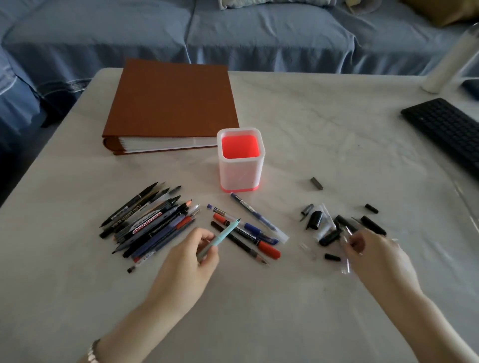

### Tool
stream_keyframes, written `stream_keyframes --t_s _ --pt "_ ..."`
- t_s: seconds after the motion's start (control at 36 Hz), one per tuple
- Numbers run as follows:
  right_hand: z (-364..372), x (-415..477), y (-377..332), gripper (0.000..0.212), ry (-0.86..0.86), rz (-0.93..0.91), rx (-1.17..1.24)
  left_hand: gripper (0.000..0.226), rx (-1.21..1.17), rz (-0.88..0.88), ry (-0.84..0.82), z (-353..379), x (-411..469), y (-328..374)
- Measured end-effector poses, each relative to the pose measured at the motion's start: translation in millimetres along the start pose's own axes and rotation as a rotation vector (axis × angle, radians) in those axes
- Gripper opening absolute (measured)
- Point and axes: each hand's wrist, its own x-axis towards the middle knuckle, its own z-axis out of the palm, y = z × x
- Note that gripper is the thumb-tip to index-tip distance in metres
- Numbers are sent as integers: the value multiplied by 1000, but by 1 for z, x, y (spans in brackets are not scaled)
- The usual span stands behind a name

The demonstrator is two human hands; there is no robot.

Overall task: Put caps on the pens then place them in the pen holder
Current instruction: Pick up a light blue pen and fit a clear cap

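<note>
This looks like a home living room: a sofa [233,33] draped in a blue cover runs along the far side, cushions [272,3] sit on it, and a cloth-covered table [311,116] holds a brown binder [171,103] and a black keyboard [448,129].

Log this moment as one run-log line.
left hand: holds uncapped teal pen | right hand: reaching into loose caps, grip unclear | pen holder: empty

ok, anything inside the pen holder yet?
No pens stand in the pen holder; only its red inner lining shows. The very bottom is out of sight from this angle.
</note>
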Motion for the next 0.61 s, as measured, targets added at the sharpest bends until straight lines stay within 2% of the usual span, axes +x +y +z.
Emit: stream_keyframes --t_s 0.08,0.17,0.22,0.33,0.47,0.56,0.61 --pt "6 0 -5 14 -12 0 13 13 -86 -31 -28 1 -1 4" --pt "7 0 -8 27 -20 15 44 15 -132 -44 -37 1 -2 6" --pt "5 1 -10 27 -6 -4 93 13 -155 -60 -33 0 -2 7" --pt "-5 -5 -27 4 40 -118 496 7 -241 -76 -63 -3 -3 11" --pt "-19 -24 -65 9 -68 -106 1115 6 -328 -57 -134 -5 -5 17" --pt "-23 -33 -83 11 -142 -78 1338 6 -376 -49 -180 -7 -7 20" --pt "-23 -35 -89 13 -146 -75 1386 7 -384 -31 -198 -9 -8 22"
